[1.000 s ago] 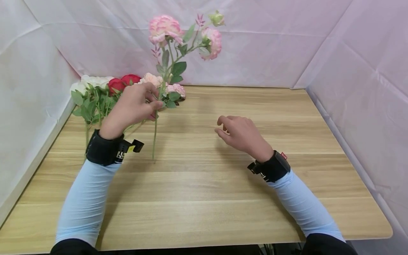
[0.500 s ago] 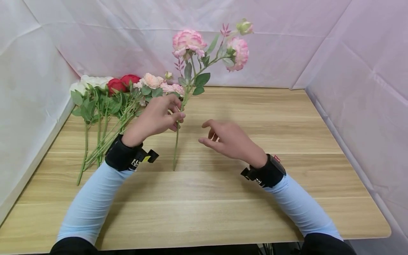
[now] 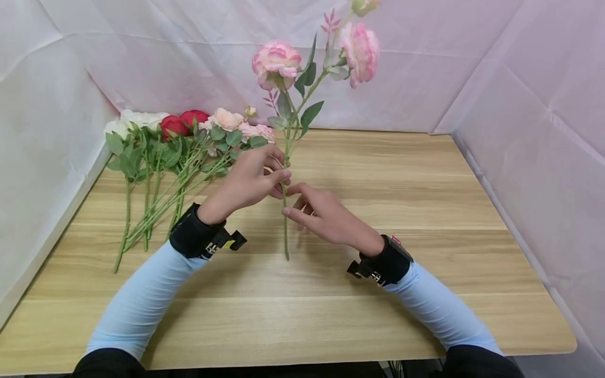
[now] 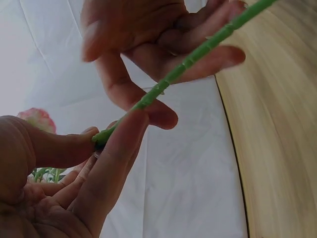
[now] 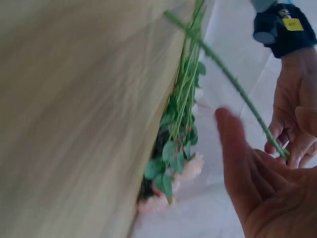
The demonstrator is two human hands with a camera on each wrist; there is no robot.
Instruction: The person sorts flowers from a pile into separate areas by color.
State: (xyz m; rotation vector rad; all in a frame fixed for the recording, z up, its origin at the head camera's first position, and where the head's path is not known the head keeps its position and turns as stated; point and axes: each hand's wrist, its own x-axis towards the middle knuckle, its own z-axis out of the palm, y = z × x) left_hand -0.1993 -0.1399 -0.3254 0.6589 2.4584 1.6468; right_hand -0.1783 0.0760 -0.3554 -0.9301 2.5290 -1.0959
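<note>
My left hand point(image 3: 248, 178) pinches the green stem point(image 3: 285, 233) of an artificial pink flower between thumb and fingers, upright above the table. Two pink-and-white blooms point(image 3: 276, 63) and a bud at the top edge branch from it, with leaves and pink sprigs. From the right, my right hand point(image 3: 328, 216) comes up to the stem below the left one. Its thumb and fingers are apart around the stem point(image 4: 198, 53) in the left wrist view, not closed on it. In the right wrist view the stem point(image 5: 237, 87) slants past these loose fingers.
Several flowers lie at the table's back left: white blooms point(image 3: 142, 119), red blooms point(image 3: 174, 127) and pale pink blooms point(image 3: 227, 119), their green stems point(image 3: 153, 210) pointing forward. White cloth walls point(image 3: 406, 89) enclose the wooden table point(image 3: 331, 315) at the back and sides.
My left hand has carried the pink flower rightward and toward me, away from the lying flowers. My right hand has moved left to the stem.
</note>
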